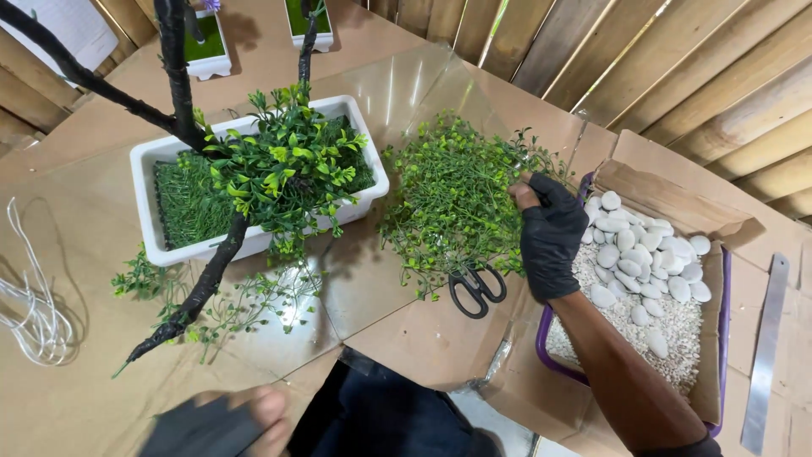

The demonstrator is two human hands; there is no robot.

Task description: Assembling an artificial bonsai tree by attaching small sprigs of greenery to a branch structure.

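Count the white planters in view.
3. One large planter sits mid-table, holding the dark branch. Two small planters stand at the top edge, one left and one right, both cut off by the frame. More may lie outside the frame.

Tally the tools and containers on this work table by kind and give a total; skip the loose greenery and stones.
White planters: 3, namely the big trough and two small ones at the far edge
Scissors: 1
Metal ruler: 1
Purple tub: 1
White cord bundle: 1
Total: 7
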